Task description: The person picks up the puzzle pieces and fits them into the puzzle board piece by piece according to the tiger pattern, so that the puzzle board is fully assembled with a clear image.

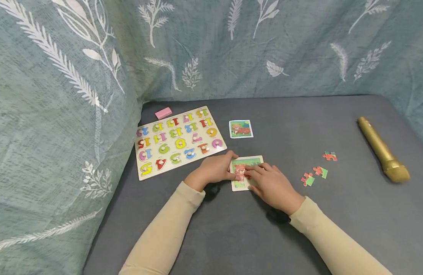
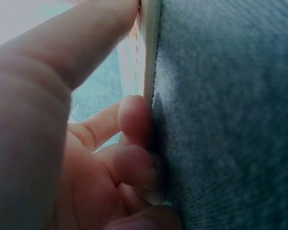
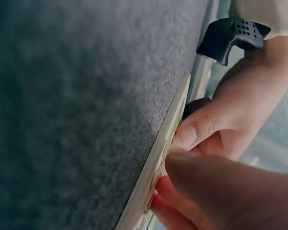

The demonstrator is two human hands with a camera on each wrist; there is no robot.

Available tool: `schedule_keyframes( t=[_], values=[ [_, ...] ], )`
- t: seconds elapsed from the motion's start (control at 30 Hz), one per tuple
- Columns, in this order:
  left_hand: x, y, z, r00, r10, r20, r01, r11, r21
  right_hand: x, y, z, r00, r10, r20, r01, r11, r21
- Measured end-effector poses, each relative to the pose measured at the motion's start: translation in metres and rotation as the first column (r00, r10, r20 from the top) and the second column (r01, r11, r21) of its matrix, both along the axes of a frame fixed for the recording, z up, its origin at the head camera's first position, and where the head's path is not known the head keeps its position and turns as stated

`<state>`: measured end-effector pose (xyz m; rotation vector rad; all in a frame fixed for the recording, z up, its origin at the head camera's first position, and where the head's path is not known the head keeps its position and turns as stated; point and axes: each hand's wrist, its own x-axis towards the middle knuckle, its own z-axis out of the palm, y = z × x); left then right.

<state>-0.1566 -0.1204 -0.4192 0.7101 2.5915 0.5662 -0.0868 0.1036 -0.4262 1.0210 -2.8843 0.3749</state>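
Note:
A small framed jigsaw puzzle board (image 1: 238, 185) with a bear picture lies on the dark table between the two hands. My left hand (image 1: 216, 168) holds its left side, the thumb over the picture and the fingers at the edge. In the left wrist view, the curled fingers (image 2: 134, 120) sit against the pale edge of the board (image 2: 151, 48). My right hand (image 1: 271, 187) rests on the board's right part, fingertips pressing on the picture pieces. Its thumb (image 3: 182, 165) stays apart from the fingers in the right wrist view. What lies beneath those fingertips is hidden.
Several loose jigsaw pieces (image 1: 320, 172) lie to the right. Beyond the board is a square bear picture card (image 1: 241, 129). A number peg board (image 1: 180, 143) and a pink block (image 1: 163, 113) are at the left; a gold microphone (image 1: 383, 151) lies far right. Leaf-patterned cloth (image 1: 215, 49) hangs behind.

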Motion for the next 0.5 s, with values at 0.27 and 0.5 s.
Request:
schedule_keyframes(
  t=[0.27,0.5],
  values=[
    [-0.001,0.0,-0.003,1.0,-0.009,-0.009,0.009,1.0,0.006,0.004,0.012,0.004,0.999,-0.035,-0.03,0.035,0.999,-0.014],
    [-0.002,0.002,-0.004,1.0,-0.002,0.012,0.001,1.0,0.014,0.012,0.093,0.027,0.944,-0.322,-0.077,0.31,0.941,-0.135]
  ],
)
